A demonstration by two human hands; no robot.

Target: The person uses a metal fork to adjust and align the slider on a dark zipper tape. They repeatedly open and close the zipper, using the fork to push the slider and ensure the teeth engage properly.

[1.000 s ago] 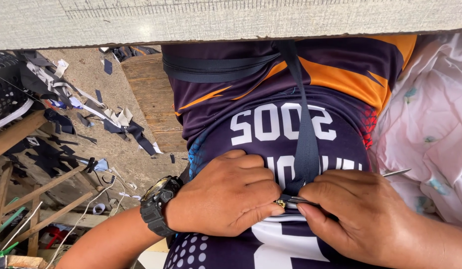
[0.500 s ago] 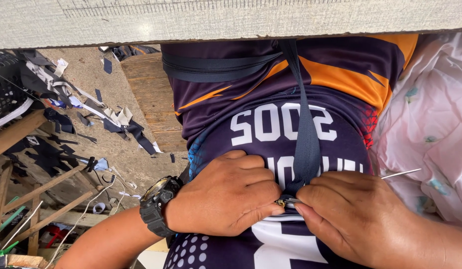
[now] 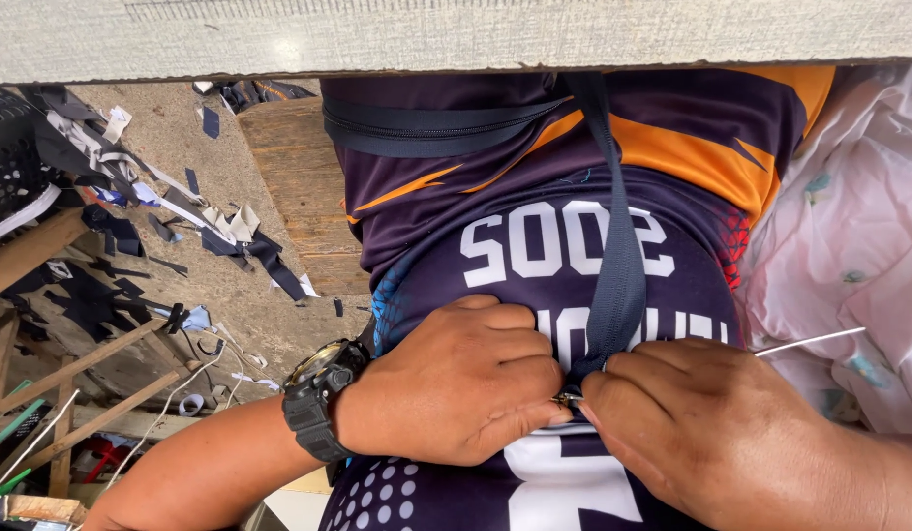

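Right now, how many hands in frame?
2. Left hand, with a wristwatch, and right hand meet at a dark zipper strip over the jersey. None seen elsewhere.

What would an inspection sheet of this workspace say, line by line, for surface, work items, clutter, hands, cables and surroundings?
Surface: pale board edge across the top; the work sits against the person's dark purple and orange jersey.
Work items: dark zipper tape hanging down the jersey; small metal slider at its lower end; thin metal rod sticking out on the right.
Clutter: fabric scraps scattered on the ground.
Hands: left hand, with black wristwatch, and right hand both pinch at the slider; grip closed.
Cables: thin white cord lower left.
Surroundings: wooden plank, wooden slats, pink patterned cloth.
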